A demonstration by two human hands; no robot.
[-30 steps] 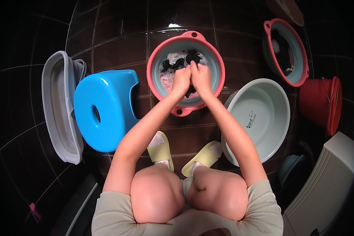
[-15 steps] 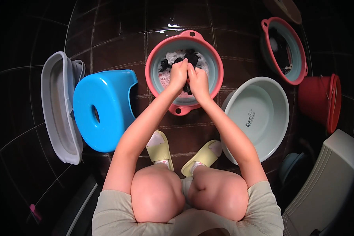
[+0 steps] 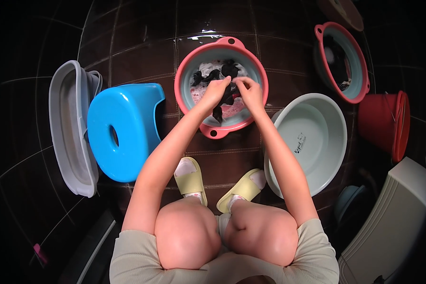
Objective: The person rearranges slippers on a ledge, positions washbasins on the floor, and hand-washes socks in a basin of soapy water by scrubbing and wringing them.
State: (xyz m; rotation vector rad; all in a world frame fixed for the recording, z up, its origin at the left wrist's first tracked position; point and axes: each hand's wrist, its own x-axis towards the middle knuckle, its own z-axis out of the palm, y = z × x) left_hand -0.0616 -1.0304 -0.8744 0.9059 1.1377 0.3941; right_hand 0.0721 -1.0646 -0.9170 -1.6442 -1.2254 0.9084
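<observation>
Over a pink-rimmed basin (image 3: 181,71) with a grey-blue inside, my left hand (image 3: 216,91) is closed on a wet black cloth with a red patch (image 3: 229,97). One end of that cloth dangles toward the basin's near side. Close beside it, my right hand (image 3: 252,93) has its fingers curled and pinched at the cloth's upper edge, the tips slightly blurred. Sudsy, pinkish water (image 3: 201,93) fills the bottom of the basin. More black cloth (image 3: 230,69) and some white suds or cloth lie in it, partly hidden behind my hands.
A blue stool (image 3: 123,132) and a grey folded tub (image 3: 61,128) stand at left. To the right are a pale oval basin (image 3: 324,137), a second pink-rimmed basin (image 3: 319,35) holding dark cloth, and a red bucket (image 3: 376,116). My slippered feet rest on dark tiles (image 3: 217,163).
My hands, pressed together before, have moved slightly apart. More of the black cloth and its red patch shows between and below them.
</observation>
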